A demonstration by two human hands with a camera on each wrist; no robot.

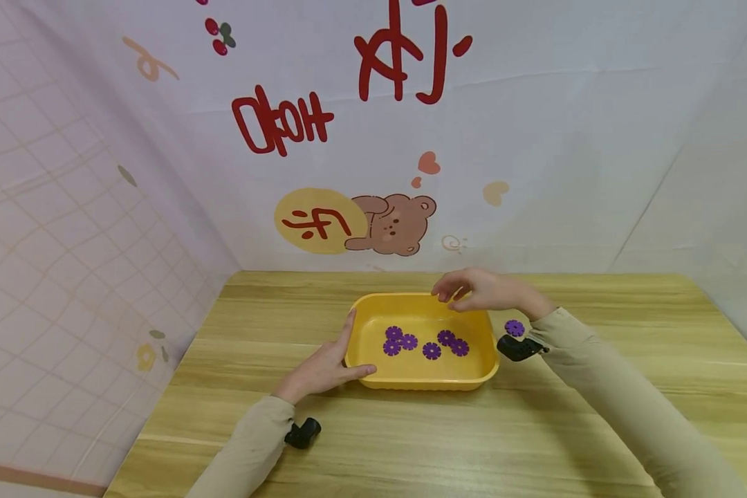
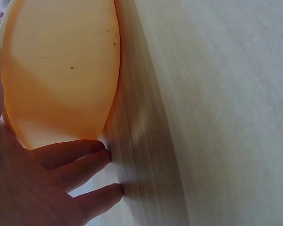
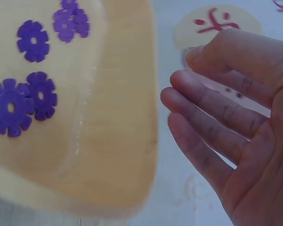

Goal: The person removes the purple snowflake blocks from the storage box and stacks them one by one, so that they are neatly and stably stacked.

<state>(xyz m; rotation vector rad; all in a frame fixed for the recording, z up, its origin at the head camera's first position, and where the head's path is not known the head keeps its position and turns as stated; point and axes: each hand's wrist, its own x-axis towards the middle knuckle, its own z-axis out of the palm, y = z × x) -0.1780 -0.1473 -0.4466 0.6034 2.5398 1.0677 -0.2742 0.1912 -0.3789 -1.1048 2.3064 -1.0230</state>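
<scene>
Yellow basin: sitting on the wood-grain surface, its left end being held by the left grip.
Left grip: clamping the rim, thumb lying over the near-left corner, fingers resting along the outer wall.
Right grip: hovering above the far right part of the rim, thumb and fingers standing apart, loosely bent.
Purple discs: six lying on the basin's floor, a cluster of three at left, a pair at right, one between.
Lone disc: lying on the surface just right of the basin, near a black wrist camera.
Wall sheet: hanging behind, showing a cartoon bear.
</scene>
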